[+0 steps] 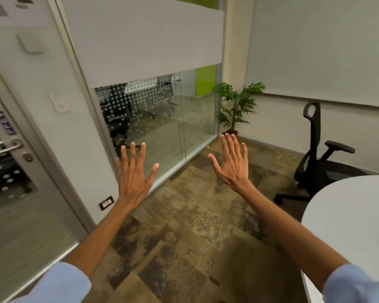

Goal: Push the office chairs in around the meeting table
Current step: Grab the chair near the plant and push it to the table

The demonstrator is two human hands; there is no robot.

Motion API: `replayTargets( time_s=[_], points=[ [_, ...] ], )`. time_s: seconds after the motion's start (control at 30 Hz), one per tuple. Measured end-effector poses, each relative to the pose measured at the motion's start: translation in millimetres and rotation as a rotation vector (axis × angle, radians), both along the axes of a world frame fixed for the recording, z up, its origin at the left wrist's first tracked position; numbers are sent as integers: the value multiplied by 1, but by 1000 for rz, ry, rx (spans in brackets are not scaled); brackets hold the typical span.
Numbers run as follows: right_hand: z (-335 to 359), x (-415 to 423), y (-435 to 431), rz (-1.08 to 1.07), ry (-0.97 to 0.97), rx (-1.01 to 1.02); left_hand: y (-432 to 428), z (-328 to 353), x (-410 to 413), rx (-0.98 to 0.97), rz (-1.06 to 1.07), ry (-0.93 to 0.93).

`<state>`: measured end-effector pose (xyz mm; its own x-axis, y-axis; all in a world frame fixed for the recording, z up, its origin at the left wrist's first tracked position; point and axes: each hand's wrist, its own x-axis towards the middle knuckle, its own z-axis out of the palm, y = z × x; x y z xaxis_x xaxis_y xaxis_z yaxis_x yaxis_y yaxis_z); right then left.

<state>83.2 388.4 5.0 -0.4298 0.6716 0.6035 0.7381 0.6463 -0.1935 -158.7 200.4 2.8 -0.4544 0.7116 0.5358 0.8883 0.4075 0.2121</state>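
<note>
A black office chair [315, 158] with a tall mesh back and armrests stands at the right, beside the far curved edge of the white meeting table [348, 217]. Its seat faces the table and its wheeled base shows on the floor. My left hand [134, 171] and my right hand [231, 162] are both raised in front of me over the floor, fingers spread, holding nothing. Both are well to the left of the chair and touch nothing.
A glass partition [162, 119] with a frosted band runs across the far side. A glass door with a lever handle [7, 147] is at the left. A potted plant [234, 106] stands in the corner. Brown patterned carpet [184, 237] covers the floor between me and the glass.
</note>
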Motion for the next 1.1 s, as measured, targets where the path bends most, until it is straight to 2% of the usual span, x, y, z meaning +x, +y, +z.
replayTargets(
  time_s=[0.2,0.57,0.8,1.1],
  points=[
    [3,-8,140,-66,19,-31,152,-5,-31,-52,-58,0],
    [7,-24,358,-138,-8,-38,423,24,-55,0,-149,41],
    [-14,-31,496,-235,-34,-62,587,3,-75,25,-289,32],
    [-18,-47,694,-410,-45,-112,820,3,-123,-35,-497,34]
  ],
)
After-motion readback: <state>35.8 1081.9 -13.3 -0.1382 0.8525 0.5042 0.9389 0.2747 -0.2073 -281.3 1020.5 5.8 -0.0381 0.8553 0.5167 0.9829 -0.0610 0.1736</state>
